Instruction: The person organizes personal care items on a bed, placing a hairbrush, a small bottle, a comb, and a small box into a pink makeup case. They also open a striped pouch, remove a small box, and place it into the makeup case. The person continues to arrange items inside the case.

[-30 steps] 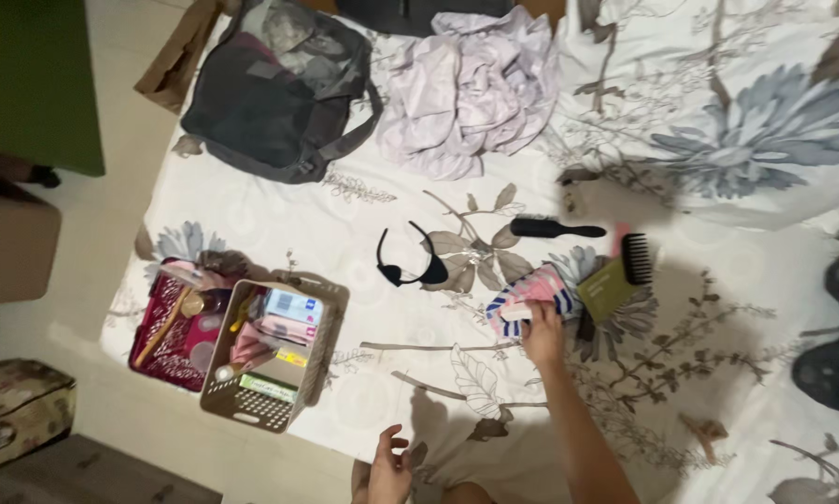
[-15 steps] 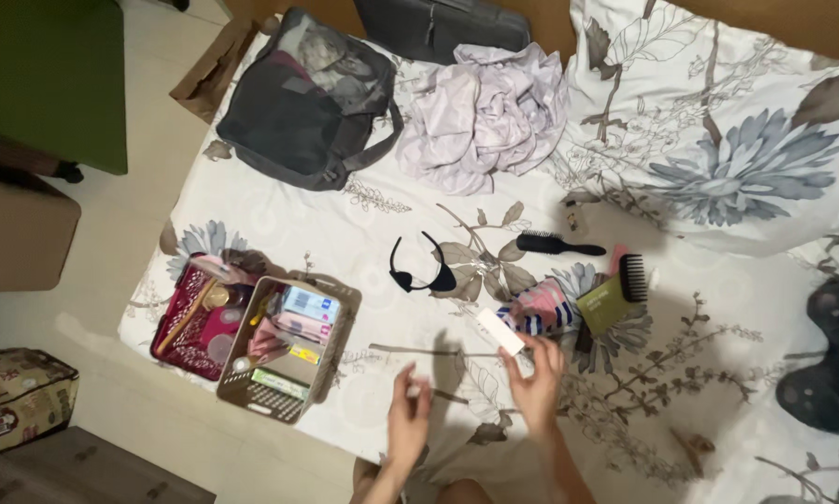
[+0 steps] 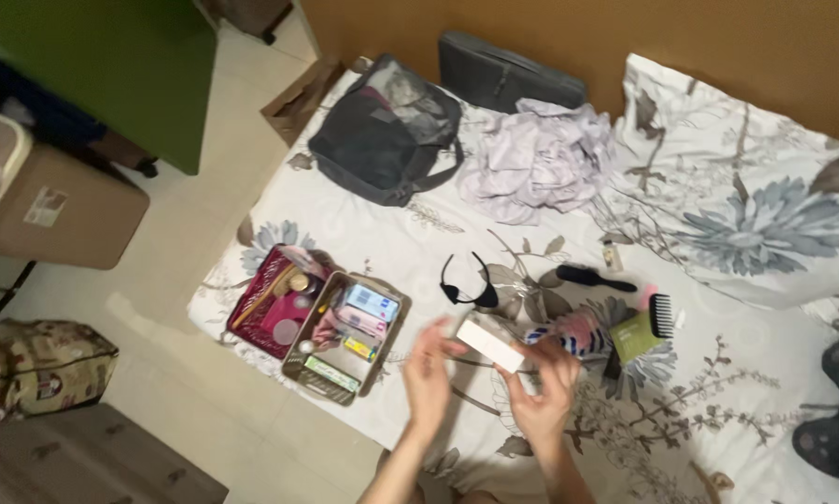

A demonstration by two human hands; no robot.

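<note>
Both of my hands hold a small white box [image 3: 490, 343] above the flowered bedsheet [image 3: 382, 233]. My left hand [image 3: 430, 373] grips its left end and my right hand [image 3: 542, 392] its right end. Just behind the box lie a striped pink pouch [image 3: 573, 331], a green packet [image 3: 634, 336] and a black comb [image 3: 662, 315]. To the left stand a beige basket [image 3: 345, 338] and a dark red basket [image 3: 274, 303], both full of small toiletry items.
A black hairband [image 3: 466, 285] and a black hairbrush [image 3: 595, 278] lie mid-bed. A dark mesh bag [image 3: 387, 140], a grey case [image 3: 508, 84] and crumpled lilac cloth [image 3: 536, 163] are at the far end. A floral pillow [image 3: 746, 196] is at right. Cardboard box [image 3: 55, 210] on the floor.
My right hand lifted the white box off the pouch and drew it toward me. My left hand rose and took the box's other end. The view shifted, showing more floor.
</note>
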